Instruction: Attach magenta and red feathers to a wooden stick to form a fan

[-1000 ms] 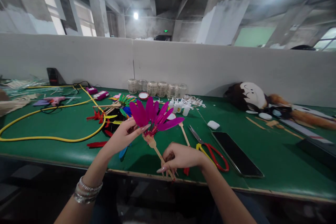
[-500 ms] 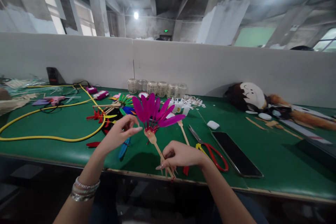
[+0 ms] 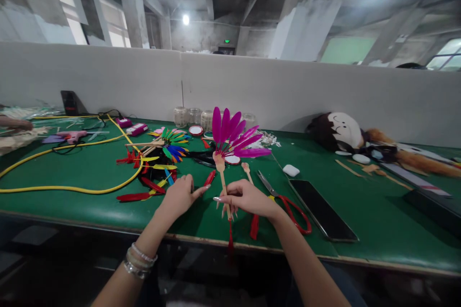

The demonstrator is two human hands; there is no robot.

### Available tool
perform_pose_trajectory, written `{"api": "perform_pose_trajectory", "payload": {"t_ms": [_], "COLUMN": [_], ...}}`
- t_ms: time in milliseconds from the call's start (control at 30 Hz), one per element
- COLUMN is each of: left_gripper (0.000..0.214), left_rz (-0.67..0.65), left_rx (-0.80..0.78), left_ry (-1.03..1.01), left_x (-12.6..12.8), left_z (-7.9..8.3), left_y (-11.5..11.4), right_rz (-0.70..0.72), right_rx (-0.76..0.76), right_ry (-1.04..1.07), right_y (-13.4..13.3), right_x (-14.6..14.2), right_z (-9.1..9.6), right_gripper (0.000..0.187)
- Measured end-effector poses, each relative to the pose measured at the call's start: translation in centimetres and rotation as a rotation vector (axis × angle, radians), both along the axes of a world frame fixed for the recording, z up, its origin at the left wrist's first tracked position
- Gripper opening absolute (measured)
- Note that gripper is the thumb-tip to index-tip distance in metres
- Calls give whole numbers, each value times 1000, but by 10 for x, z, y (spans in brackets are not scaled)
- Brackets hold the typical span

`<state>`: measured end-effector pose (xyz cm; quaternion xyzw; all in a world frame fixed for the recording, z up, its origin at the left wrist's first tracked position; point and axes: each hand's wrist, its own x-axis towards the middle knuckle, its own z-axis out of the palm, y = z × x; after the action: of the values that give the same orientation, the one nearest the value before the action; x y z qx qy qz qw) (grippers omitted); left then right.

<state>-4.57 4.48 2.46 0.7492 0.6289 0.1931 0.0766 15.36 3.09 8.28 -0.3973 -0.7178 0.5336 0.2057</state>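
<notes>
My right hand (image 3: pixel 248 197) is closed round the wooden handle of a feather fan (image 3: pixel 230 134). Its magenta feathers spread upward, and a red tassel (image 3: pixel 231 237) hangs below the handle past the table edge. My left hand (image 3: pixel 182 196) is low over the table, left of the handle, with the thumb stretched out and the other fingers partly curled. Just beyond that thumb is a red feather (image 3: pixel 210 177); whether they touch is unclear. Behind the right hand lies another wooden handle (image 3: pixel 247 169) with a red tassel (image 3: pixel 254 227).
Red-handled scissors (image 3: pixel 295 213) and a black phone (image 3: pixel 322 208) lie to the right. Multicoloured feather fans (image 3: pixel 173 144) and a yellow cable (image 3: pixel 72 190) occupy the left. Glass jars (image 3: pixel 180 117) line the partition. A plush toy (image 3: pixel 338 132) sits far right; another person's hand (image 3: pixel 14 123) shows far left.
The fan has risen, turned more upright and shifted right in my right hand, its tassel now hanging free. My left hand has dropped away from the feather base toward the table.
</notes>
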Motion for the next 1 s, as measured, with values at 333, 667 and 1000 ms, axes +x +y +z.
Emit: {"api": "perform_pose_trajectory", "payload": {"t_ms": [333, 667, 1000], "left_gripper": [29, 36, 25], "left_rz": [-124, 22, -206], "left_rx": [-106, -129, -117], "left_ry": [355, 336, 365], "left_x": [33, 32, 12], "left_z": [4, 6, 3], "left_y": [-3, -19, -7], "right_rz": [4, 3, 11], "right_rx": [-11, -24, -5], "right_ry": [-7, 0, 2], "right_y": [0, 0, -1], "right_x": [-1, -3, -4], "right_z": [-3, -4, 0], "right_gripper": [35, 36, 37]}}
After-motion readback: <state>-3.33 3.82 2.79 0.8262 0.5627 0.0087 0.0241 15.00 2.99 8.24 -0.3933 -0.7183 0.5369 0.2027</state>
